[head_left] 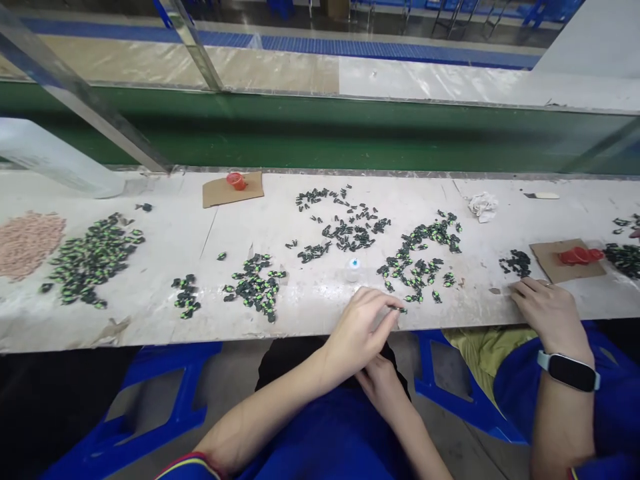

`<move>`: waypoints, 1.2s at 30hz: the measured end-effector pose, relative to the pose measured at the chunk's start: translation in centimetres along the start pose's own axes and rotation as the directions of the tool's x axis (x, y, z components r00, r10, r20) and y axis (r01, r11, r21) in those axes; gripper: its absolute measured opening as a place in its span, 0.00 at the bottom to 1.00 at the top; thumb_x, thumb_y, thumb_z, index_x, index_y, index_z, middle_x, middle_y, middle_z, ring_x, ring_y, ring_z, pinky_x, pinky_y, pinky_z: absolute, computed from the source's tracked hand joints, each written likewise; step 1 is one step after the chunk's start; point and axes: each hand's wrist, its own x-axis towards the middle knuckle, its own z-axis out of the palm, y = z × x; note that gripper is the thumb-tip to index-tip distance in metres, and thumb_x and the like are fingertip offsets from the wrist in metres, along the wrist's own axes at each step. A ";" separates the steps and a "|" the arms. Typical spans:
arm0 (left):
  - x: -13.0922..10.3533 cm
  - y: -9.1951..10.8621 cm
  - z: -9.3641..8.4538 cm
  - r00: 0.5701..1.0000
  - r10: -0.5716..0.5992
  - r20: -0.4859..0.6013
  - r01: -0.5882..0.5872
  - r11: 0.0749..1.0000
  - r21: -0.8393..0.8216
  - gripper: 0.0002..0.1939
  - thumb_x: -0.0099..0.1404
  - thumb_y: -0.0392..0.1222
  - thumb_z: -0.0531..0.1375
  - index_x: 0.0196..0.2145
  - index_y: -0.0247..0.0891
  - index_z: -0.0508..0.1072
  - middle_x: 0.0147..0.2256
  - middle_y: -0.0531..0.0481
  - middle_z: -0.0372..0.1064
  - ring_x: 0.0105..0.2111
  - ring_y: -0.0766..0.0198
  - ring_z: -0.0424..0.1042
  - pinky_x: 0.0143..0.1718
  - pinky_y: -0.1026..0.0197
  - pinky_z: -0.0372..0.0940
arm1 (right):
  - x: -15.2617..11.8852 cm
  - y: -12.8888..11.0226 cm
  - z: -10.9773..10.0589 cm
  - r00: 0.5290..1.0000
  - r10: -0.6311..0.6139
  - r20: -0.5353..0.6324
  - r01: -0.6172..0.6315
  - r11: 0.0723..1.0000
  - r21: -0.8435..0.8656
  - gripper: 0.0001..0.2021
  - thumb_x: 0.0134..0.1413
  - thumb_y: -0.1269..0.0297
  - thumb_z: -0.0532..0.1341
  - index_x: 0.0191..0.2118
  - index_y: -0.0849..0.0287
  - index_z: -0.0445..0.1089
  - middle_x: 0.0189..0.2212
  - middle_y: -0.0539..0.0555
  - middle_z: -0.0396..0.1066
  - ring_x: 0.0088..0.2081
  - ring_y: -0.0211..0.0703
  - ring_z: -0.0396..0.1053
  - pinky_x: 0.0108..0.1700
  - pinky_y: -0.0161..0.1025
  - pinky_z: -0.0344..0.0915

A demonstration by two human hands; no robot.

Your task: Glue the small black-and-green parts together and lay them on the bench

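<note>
My left hand (361,327) reaches over the table's front edge, thumb and fingertips closed on a small black-and-green part (399,309). Below it, at my lap, my right hand (384,385) is partly covered by my left hand and wrist, so its fingertips are hidden. Just beyond my left hand stands a small clear container with a white and blue top (354,265). To its right lies a loose pile of black-and-green parts (420,270). Another such pile (257,283) sits to the left. Small black clip-like pieces (350,235) are scattered farther back.
Left on the white table (165,220) are a larger black-and-green pile (95,257) and a pinkish heap (30,241). A red cup (236,181) rests on cardboard (215,193). At right, a co-worker's hand (550,313) touches the table near black pieces (517,263). Crumpled tissue (483,207) lies behind.
</note>
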 end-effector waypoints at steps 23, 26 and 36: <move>-4.2 -10.0 -11.1 0.888 0.091 -0.450 0.232 0.756 0.612 0.09 0.66 0.38 0.56 0.37 0.41 0.77 0.37 0.44 0.75 0.43 0.49 0.66 0.45 0.44 0.64 | 4.0 0.2 6.5 0.984 -0.133 0.118 0.120 0.986 0.112 0.10 0.58 0.66 0.62 0.46 0.55 0.74 0.31 0.56 0.75 0.32 0.44 0.72 0.30 0.41 0.72; -3.6 -11.2 -11.3 0.898 0.070 -0.434 0.256 0.720 0.645 0.09 0.66 0.37 0.56 0.35 0.39 0.76 0.37 0.43 0.74 0.43 0.47 0.65 0.45 0.43 0.63 | 4.5 0.8 6.2 0.999 0.022 0.035 -0.024 0.998 0.059 0.14 0.57 0.62 0.63 0.49 0.57 0.71 0.33 0.55 0.74 0.31 0.42 0.70 0.31 0.40 0.71; -4.7 -7.7 -8.2 0.976 0.062 -0.209 0.046 0.879 0.474 0.07 0.68 0.34 0.54 0.38 0.39 0.73 0.34 0.47 0.73 0.40 0.56 0.67 0.42 0.52 0.67 | 7.0 1.4 7.4 0.972 0.051 0.228 -0.086 0.985 0.148 0.11 0.58 0.60 0.60 0.45 0.56 0.62 0.51 0.62 0.70 0.58 0.53 0.62 0.54 0.57 0.65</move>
